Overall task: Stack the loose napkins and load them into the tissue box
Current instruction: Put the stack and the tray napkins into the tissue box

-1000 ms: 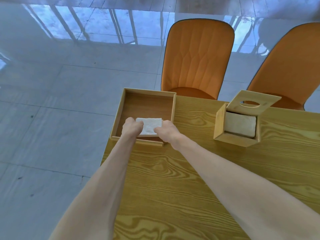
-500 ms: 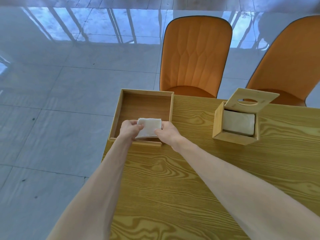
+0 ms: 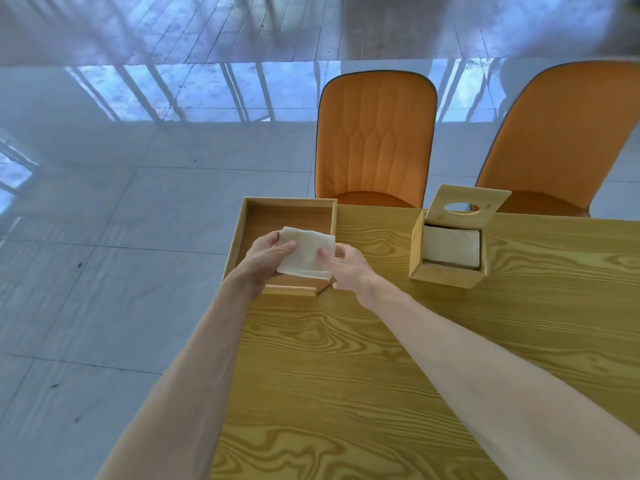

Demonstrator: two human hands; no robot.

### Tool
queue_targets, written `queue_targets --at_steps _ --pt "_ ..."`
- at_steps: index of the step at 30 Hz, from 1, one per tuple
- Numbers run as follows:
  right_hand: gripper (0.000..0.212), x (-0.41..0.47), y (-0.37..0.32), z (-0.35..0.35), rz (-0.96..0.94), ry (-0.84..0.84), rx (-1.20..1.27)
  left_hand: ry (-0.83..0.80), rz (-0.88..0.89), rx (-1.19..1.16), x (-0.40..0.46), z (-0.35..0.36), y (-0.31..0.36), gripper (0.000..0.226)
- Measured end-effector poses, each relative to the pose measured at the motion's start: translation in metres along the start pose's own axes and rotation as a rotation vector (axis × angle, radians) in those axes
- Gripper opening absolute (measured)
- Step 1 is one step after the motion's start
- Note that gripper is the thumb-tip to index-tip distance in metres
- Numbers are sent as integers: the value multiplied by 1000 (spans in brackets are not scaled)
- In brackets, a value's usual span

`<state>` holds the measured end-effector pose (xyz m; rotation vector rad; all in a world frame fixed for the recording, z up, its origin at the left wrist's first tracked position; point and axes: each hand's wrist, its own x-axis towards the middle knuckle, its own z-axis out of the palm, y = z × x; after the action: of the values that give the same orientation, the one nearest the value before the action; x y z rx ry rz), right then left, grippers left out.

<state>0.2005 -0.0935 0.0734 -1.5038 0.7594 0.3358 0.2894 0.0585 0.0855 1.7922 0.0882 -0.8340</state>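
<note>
A stack of white napkins [image 3: 307, 252] is held above the wooden tray [image 3: 289, 203] at the table's far left corner. My left hand [image 3: 264, 260] grips the stack's left side, thumb on top. On its right side my right hand [image 3: 348, 268] pinches it, with the thumb on top too. The wooden tissue box [image 3: 446, 275] stands to the right with its slotted lid [image 3: 466, 205] tilted up, and white napkins [image 3: 451, 246] lie inside it.
The yellow wood-grain table [image 3: 398, 358] ends in a left edge just beside the tray. Two orange chairs [image 3: 375, 140] [image 3: 568, 140] stand behind the far edge. Glossy grey floor tiles lie to the left.
Both hands have lifted the napkin stack from the tray floor up above its front rim and tilted it toward me. The head camera has tipped upward a little.
</note>
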Motion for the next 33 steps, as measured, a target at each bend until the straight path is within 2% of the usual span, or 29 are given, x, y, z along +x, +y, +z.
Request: queue_targets --at_steps 3,8,11,17,19,23,27,33 --pt "49 -15 3 -17 0 46 103 -32 10 -49 -13 18 3 30" --pt "22 -34 18 -57 -80 169 99 -59 2 -8 -21 58 0 27" --pt "14 -43 29 -87 -88 240 56 -76 -26 53 -24 88 2 27" --pt "15 -51 53 -146 -67 380 18 -179 -24 147 -24 150 14 28" --pt "20 -51 60 -165 -67 444 1 -132 -2 115 -22 169 17 25" --pt "29 -47 65 -193 -94 567 0 67 47 85 -14 200 23 26" --pt "35 -36 66 -213 -89 646 -31 133 99 105 -2 222 29 17" --pt "28 -17 60 -232 -104 731 -91 171 115 128 19 246 39 7"
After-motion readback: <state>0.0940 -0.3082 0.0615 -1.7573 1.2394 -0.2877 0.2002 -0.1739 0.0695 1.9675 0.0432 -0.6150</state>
